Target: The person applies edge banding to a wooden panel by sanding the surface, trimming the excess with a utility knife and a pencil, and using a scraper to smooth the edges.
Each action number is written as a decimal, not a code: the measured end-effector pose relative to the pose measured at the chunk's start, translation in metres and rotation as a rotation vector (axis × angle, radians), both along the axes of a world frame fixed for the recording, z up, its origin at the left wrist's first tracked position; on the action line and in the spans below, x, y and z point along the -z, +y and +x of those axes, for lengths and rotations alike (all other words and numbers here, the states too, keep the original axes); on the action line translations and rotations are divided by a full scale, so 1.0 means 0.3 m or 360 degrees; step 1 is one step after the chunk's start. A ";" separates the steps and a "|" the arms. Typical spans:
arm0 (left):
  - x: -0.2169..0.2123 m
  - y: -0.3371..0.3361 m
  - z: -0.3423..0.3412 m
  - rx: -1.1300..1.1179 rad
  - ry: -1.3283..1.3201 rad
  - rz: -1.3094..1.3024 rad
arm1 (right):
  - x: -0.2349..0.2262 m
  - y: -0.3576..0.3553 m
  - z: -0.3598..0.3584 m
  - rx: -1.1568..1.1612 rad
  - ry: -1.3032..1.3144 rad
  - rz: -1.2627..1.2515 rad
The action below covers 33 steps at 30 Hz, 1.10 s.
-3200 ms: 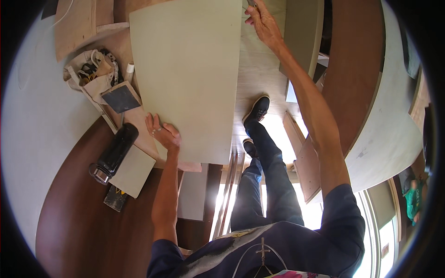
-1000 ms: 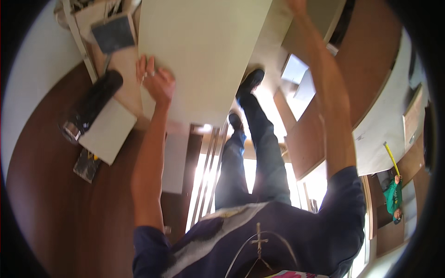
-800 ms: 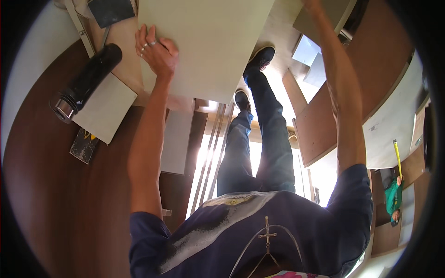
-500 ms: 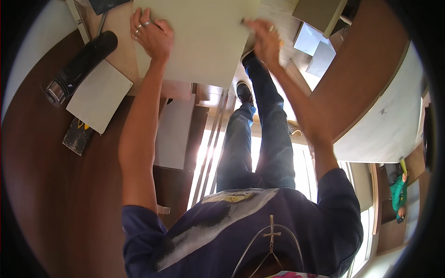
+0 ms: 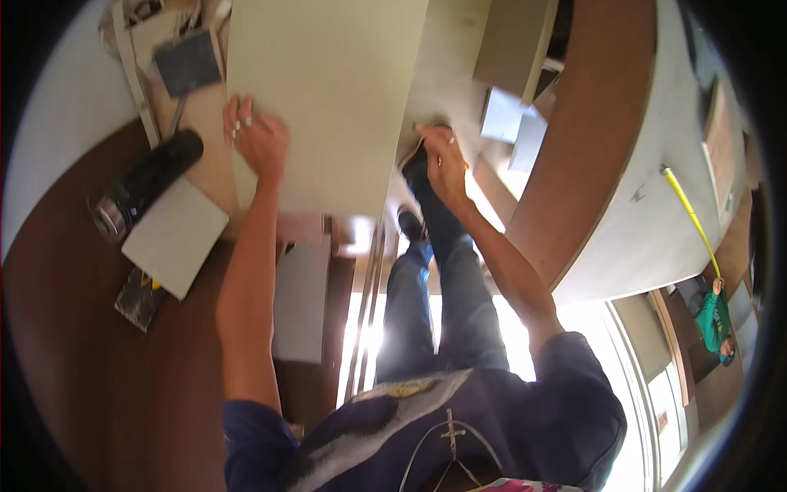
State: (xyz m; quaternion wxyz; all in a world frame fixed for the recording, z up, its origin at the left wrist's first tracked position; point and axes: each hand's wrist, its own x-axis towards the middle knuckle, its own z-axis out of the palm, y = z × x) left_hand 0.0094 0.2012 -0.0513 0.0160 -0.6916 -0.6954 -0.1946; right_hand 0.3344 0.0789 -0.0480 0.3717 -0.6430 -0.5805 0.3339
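Note:
A large, smooth pale board [image 5: 328,98] lies in front of me. My left hand [image 5: 261,143], with rings on its fingers, rests at the board's left edge, its fingers bent over it. Just off the right edge is my right hand [image 5: 445,168], thumb and fingers pinched together. A small dark tip shows at its fingertips and a bit of orange by the palm. What it holds is mostly hidden. Left of my left forearm lie a black cylinder with a metal end [image 5: 147,184] and a smaller whitish panel [image 5: 176,238].
A brown curved panel [image 5: 590,156] and a white surface [image 5: 639,213] rise at right. Beyond it, a person in green [image 5: 715,324] holds a long yellow tape [image 5: 690,211]. A dark rectangular plate [image 5: 188,64] lies far left. My legs stand below the board's right side.
The whole view has shifted, so the board and hands sit lower in the picture. My right hand has come nearer along the board's edge. More of the person's yellow tape shows.

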 end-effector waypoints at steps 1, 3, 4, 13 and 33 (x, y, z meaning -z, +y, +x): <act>0.009 -0.002 0.025 -0.0018 -0.0007 -0.0044 | 0.013 0.157 0.061 0.0126 0.0003 0.0091; -0.023 0.004 0.022 0.0014 -0.0005 -0.0042 | 0.048 0.467 0.148 0.0180 -0.0158 0.0234; -0.042 0.007 0.014 0.0002 -0.0005 -0.0011 | 0.050 0.614 0.158 0.0243 -0.0130 0.0308; -0.050 0.009 -0.006 -0.0052 0.0018 -0.0149 | 0.075 1.201 0.199 0.0305 0.0014 0.0033; -0.011 0.017 -0.007 0.0114 0.0040 0.0122 | 0.090 0.643 0.079 -0.0083 -0.0166 0.0353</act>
